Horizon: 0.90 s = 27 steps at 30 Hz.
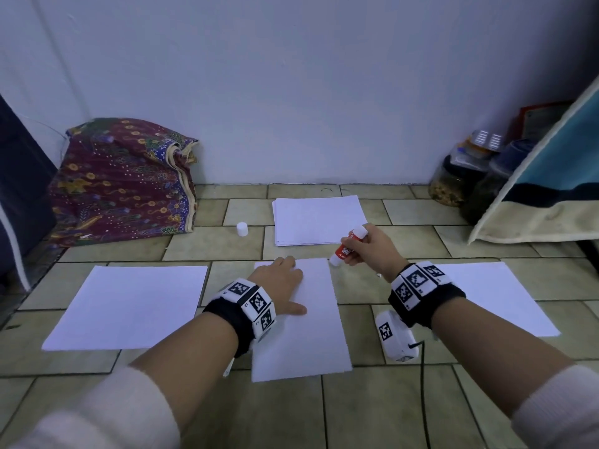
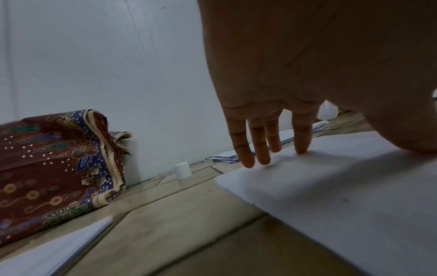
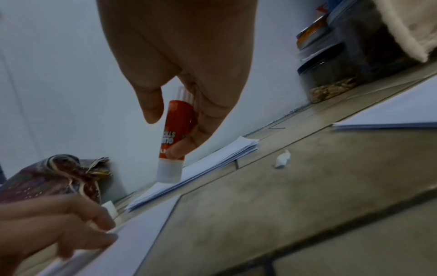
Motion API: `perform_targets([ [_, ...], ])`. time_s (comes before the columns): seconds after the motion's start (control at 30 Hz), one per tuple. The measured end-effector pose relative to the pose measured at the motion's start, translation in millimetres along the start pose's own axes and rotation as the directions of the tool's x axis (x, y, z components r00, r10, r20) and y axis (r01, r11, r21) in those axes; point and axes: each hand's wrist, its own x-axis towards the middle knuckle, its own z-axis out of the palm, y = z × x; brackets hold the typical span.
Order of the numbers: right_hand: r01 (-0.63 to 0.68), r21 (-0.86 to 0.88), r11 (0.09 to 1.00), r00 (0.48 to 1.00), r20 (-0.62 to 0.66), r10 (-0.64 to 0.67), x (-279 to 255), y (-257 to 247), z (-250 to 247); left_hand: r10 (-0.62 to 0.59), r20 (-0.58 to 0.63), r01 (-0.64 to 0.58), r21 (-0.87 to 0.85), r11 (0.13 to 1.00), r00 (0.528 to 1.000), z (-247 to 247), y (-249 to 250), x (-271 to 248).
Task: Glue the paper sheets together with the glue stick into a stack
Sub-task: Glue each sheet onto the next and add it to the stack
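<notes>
The right hand [image 1: 369, 247], right of centre in the head view, holds a red-and-white glue stick [image 1: 348, 246] between thumb and curled fingers, its white uncapped end tilted down toward the upper right corner of the middle paper sheet [image 1: 311, 319] and just above it in the right wrist view. The left hand [image 1: 282, 286] lies flat on that sheet near its upper left part, fingers straight and spread, fingertips [image 2: 264, 158] pressing the paper, thumb pointing right.

The middle sheet lies on the tiled floor [image 1: 372, 416] at the centre of the frame. Another single sheet [image 1: 129, 306] lies to its left, and a third sheet [image 1: 505, 296] to its right, partly behind the right wrist. Above the middle sheet, toward the wall, lies a stack of paper sheets [image 1: 317, 218]. The white glue stick cap [image 1: 242, 229] stands on the floor just left of that stack.

A small crumpled white scrap [image 3: 282, 158] lies on the tiles in the right wrist view. A folded batik cloth [image 1: 123, 179] sits at the left against the wall, and jars [image 1: 460, 176] stand at the upper right beside a blue-and-cream fabric [image 1: 551, 176].
</notes>
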Motion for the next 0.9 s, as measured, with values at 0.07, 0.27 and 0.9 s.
perform_targets([
  [0.07,0.005,-0.072,0.997,1.000,-0.007,-0.005,2,-1,11,-0.051,0.002,0.051,-0.069,0.996,0.999,4,2,3],
  [0.27,0.084,-0.158,0.984,0.996,0.057,-0.076,6,-13,51,-0.129,-0.025,0.119,-0.248,0.962,0.991,14,8,-1],
  [0.9,0.442,-0.402,0.802,0.808,0.566,-0.161,-36,1,14,-0.057,0.039,0.065,-0.235,0.970,0.998,13,3,-6],
])
